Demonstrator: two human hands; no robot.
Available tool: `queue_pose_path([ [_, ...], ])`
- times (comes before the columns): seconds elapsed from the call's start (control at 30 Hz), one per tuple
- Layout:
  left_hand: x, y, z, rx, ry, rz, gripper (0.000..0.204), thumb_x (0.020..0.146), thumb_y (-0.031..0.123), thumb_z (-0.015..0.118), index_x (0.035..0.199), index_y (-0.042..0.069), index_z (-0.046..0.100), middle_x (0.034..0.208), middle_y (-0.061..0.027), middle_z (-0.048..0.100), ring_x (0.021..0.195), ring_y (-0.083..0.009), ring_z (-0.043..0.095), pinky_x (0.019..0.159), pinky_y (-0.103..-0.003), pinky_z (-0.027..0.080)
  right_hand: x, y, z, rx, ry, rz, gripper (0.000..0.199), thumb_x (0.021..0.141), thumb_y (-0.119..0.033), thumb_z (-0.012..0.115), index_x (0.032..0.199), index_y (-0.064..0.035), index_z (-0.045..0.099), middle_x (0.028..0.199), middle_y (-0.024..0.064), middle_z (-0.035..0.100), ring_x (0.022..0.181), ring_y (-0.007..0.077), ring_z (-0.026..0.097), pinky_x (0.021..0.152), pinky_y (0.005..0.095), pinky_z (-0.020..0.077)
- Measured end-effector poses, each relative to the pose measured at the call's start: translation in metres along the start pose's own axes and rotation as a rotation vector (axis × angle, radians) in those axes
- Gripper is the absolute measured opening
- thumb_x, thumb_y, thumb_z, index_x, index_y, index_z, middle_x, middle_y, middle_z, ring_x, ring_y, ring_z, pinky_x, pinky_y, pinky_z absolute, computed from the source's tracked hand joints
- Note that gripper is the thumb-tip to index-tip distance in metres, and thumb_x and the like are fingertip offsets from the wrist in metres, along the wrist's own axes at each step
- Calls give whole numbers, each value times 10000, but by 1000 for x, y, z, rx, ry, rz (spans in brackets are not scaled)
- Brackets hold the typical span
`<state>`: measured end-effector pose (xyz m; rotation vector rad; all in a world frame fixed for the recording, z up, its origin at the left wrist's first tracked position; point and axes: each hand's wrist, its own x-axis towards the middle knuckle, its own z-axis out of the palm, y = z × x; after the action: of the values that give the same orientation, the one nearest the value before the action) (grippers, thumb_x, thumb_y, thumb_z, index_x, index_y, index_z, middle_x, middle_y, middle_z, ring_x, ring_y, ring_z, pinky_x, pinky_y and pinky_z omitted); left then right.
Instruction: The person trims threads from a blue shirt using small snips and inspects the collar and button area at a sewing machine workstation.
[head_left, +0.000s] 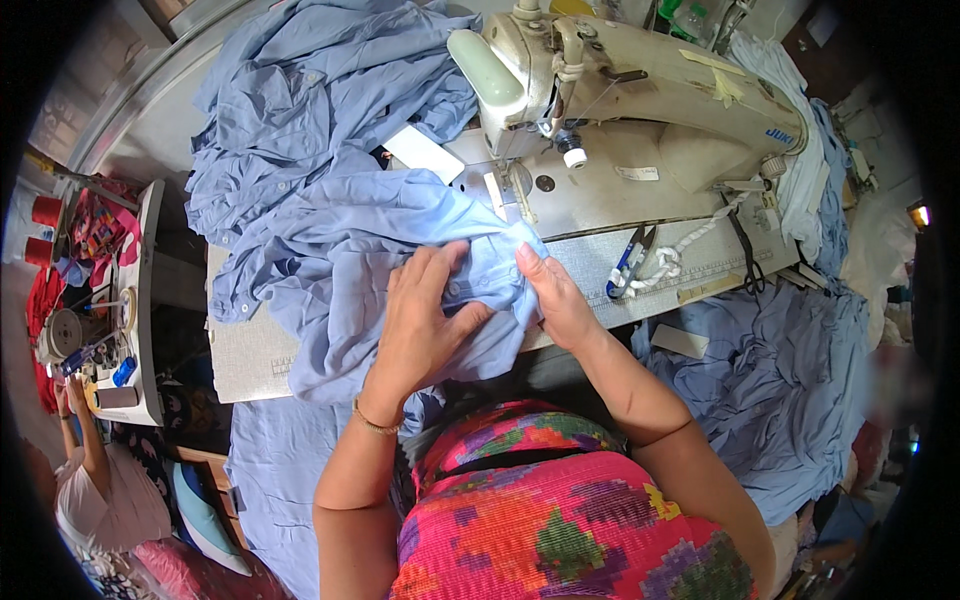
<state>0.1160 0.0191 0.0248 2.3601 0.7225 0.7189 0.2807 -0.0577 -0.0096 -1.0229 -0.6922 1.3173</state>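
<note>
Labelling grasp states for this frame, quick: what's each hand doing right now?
Left hand: fingers spread, pressing flat on the light blue shirt, not gripping.
Right hand: fingers curled on the same shirt's folded edge, holding it.

Both hands on light blue shirt (340, 250) at near edge of sewing table (250, 360). Left hand (425, 325) flat, pressing fabric; right hand (555, 295) pinching a fold. Cream sewing machine (620, 90) far right, blue-handled snips (628, 262) just right of right hand.

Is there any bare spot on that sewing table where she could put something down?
Little. One bare strip of table lies right of the right hand, between the sewing machine and the front edge, partly taken by blue-handled snips. The left side is buried under blue fabric.
</note>
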Motion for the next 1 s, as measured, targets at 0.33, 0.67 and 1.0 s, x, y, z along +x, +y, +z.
queue_pose_path([
  [0.33, 24, -22, -5, -334, -179, -164, 305, 806, 204, 653, 1051, 36, 585, 1007, -86, 567, 927, -194, 493, 848, -305, 377, -3, -8, 5, -75, -27, -89, 429, 960, -342, 399, 1189, 8, 494, 1033, 16, 563, 929, 68, 500, 827, 232, 406],
  [0.67, 21, -4, -6, -111, -24, -5, 129, 819, 124, 621, 890, 20, 596, 914, -70, 572, 904, -204, 491, 864, -298, 363, -1, -2, -2, -56, -19, -58, 404, 949, -325, 439, 1169, 5, 521, 993, -7, 561, 888, 55, 487, 802, 214, 399],
  [1.0, 23, -19, -6, -461, -86, -184, 171, 883, 136, 570, 946, -22, 583, 784, 6, 557, 714, -62, 449, 634, -216, 392, -14, -51, -30, -987, 125, 25, 343, 791, -228, 652, 1046, -29, 541, 967, 100, 572, 885, 176, 542, 784, 260, 426],
])
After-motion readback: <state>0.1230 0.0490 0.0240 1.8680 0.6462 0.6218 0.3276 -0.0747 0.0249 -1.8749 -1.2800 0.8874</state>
